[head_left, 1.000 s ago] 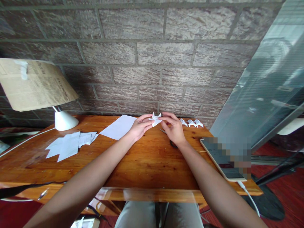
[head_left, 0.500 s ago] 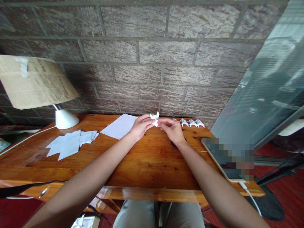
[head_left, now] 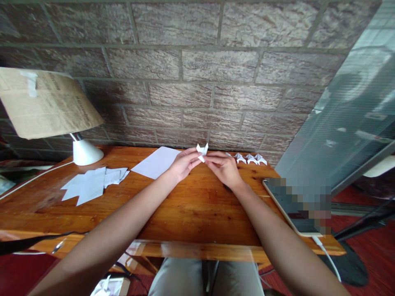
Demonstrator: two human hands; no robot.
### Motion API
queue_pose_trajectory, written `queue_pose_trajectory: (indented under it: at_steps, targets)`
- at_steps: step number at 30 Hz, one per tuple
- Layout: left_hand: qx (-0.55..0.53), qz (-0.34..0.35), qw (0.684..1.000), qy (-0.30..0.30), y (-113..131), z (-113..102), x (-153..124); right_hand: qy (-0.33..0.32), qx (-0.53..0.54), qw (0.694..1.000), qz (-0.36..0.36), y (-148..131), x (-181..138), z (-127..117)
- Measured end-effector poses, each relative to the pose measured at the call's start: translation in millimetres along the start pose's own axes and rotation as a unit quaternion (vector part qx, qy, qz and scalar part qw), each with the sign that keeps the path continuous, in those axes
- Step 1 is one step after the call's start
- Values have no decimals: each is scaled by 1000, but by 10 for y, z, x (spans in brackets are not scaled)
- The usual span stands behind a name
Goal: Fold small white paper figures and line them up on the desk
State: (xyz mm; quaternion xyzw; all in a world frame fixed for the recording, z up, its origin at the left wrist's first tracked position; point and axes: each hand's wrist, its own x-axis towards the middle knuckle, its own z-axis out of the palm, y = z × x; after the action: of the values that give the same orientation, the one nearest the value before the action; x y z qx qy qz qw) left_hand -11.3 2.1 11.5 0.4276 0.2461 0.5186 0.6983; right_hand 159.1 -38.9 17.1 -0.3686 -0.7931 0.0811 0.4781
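Between both hands, above the back of the wooden table [head_left: 191,213], is a small white folded paper piece [head_left: 202,150] with two points sticking up. My left hand [head_left: 184,164] pinches its left side between thumb and fingers. On the lower right, the fingertips of my right hand [head_left: 224,167] close on the same piece. Several finished-looking folded paper pieces [head_left: 251,158] stand in a row along the back edge, right of my right hand, which partly hides the nearest one. A flat white paper sheet [head_left: 157,161] lies left of my left hand.
Loose white paper pieces [head_left: 92,183] overlap on the left of the table. A lamp [head_left: 88,153] with a paper shade stands behind them. On the right lies a tablet [head_left: 288,205] with a white cable [head_left: 328,257]. A brick wall [head_left: 197,94] rises directly behind the table.
The folded paper has turned slightly in my fingers, so its two points now stand more evenly. My right fingers have shifted a little along its lower edge. The view has moved slightly.
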Motion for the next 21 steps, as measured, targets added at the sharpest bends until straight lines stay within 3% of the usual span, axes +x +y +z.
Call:
queue_pose_trajectory:
  at_steps: [7,10,15,21]
  targets:
    - [-6,10,1000,9,7,7,-13,-4,53,999,6,-12,13,24]
    - [-3,15,1000,13,11,23,-18,4,166,983,83,0,23,62]
    - [9,49,999,19,-1,47,-30,39,327,916,230,12,23,128]
    - [26,76,996,29,-21,69,-40,38,349,897,268,4,30,126]
